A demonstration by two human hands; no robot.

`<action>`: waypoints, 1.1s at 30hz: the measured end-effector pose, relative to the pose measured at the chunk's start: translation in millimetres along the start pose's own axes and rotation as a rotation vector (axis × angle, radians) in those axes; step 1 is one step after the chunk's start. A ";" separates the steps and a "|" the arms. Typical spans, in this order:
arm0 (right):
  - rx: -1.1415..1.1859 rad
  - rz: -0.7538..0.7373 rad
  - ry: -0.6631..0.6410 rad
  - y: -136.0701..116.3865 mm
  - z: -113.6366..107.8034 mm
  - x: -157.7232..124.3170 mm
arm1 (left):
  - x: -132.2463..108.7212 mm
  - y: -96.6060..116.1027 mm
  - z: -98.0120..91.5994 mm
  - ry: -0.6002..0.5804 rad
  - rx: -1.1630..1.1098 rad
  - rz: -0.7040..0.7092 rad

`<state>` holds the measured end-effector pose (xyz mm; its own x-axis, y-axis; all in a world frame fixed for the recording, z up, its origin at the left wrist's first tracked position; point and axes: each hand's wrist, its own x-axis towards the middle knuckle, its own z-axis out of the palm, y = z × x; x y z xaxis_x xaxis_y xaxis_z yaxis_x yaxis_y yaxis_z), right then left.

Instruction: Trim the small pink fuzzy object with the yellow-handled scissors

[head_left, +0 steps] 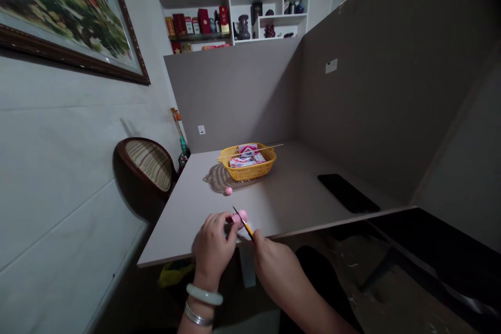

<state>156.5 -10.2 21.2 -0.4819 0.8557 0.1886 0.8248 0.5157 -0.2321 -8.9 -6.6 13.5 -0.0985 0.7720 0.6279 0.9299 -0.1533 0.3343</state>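
My left hand (213, 245) pinches a pink rounded lump (240, 217), possibly modelling clay, above the table's front edge. My right hand (274, 271) grips a slim yellow-handled craft knife (246, 226), and its dark tip reaches past the lump's left side. The fingers of both hands nearly meet around the lump, hiding its lower part. A small pink ball (229, 191) lies on the grey table (183, 235), farther forward. Beyond it stands a yellow plastic basket (250, 171) holding printed boxes, with a thin wooden skewer (250, 152) across its top.
A black phone (347, 193) lies flat at the table's right. Grey partitions (391, 78) rise behind and right of the table. A round-backed chair (148, 164) stands at the left edge. Shelves of boxes and ornaments sit above the back partition.
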 end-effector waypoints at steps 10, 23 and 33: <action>-0.032 -0.043 0.059 10.7 6.0 -18.8 | 1.6 1.6 -1.8 -0.027 -0.009 -0.002; -0.047 -0.011 -0.014 4.9 -0.7 -18.5 | 0.0 1.8 -0.9 -0.045 -0.001 -0.017; 0.018 0.000 0.003 -1.1 -7.6 0.4 | 1.2 3.0 -2.5 -0.013 -0.006 0.001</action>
<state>157.6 -10.7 28.7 -0.4808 0.8556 0.1915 0.8193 0.5162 -0.2493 -7.1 -7.7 17.0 -0.0933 0.7798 0.6190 0.9277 -0.1576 0.3383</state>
